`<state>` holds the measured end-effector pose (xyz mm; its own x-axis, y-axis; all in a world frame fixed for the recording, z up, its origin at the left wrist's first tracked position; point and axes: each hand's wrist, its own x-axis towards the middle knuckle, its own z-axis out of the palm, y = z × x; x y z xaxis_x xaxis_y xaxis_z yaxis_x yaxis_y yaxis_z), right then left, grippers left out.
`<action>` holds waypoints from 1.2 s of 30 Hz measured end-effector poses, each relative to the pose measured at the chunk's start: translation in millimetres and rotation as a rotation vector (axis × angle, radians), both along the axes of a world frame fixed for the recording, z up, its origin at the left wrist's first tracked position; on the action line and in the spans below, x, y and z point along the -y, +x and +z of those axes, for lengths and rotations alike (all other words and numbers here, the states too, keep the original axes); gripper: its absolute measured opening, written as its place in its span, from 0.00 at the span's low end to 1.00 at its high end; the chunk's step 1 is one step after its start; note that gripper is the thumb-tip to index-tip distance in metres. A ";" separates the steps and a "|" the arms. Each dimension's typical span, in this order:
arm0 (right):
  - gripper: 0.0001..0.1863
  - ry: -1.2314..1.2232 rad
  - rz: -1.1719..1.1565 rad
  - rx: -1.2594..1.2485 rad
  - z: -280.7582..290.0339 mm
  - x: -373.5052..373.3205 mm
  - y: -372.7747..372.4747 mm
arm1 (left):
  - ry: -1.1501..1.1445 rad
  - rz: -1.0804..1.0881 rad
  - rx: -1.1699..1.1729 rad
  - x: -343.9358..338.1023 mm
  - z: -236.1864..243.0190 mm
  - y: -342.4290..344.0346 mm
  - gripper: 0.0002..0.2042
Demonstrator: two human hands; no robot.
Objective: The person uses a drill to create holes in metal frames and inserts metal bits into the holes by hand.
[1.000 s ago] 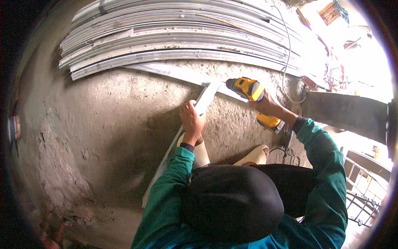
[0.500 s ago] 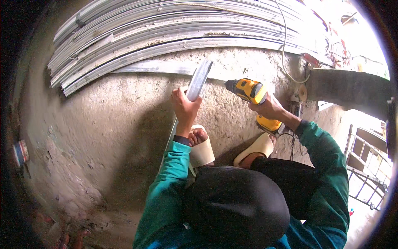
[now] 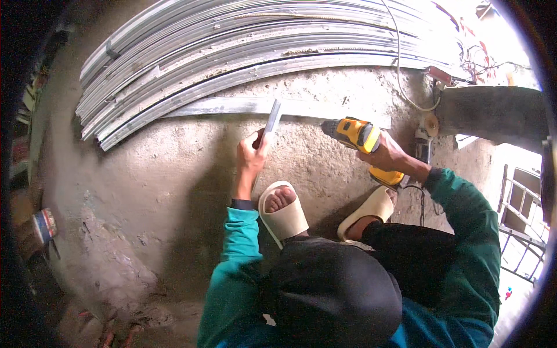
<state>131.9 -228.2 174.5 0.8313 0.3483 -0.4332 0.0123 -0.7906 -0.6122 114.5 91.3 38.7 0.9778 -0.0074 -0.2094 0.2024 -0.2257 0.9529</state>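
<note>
My left hand point(image 3: 251, 152) is closed round a narrow silver metal bar point(image 3: 273, 118), whose far end points up and away from me. Part of the bar below the fist is hidden by the hand and forearm. In my right hand point(image 3: 386, 155) is a yellow and black cordless drill point(image 3: 355, 132), gripped by its handle, with its chuck pointing left toward the bar. A gap separates the chuck from the bar. Beyond both hands, a flat silver metal strip point(image 3: 214, 105) lies on the floor.
Long metal profiles point(image 3: 255, 43) lie stacked across the far side. A white cable point(image 3: 399, 75) loops down by a tool with a round tan disc point(image 3: 429, 124), beside a dark block point(image 3: 493, 116). A round container point(image 3: 44, 225) stands left; a barred metal frame point(image 3: 516, 243) is at right.
The bar has turned in my left hand, showing a narrower face, and its tip has moved left. The drill keeps about the same place over the floor while the view has shifted slightly.
</note>
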 end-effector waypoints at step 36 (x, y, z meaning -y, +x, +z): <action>0.23 0.000 0.100 -0.088 -10.4 -0.8 -1.3 | 0.677 0.234 0.267 51.7 -28.2 -12.3 0.28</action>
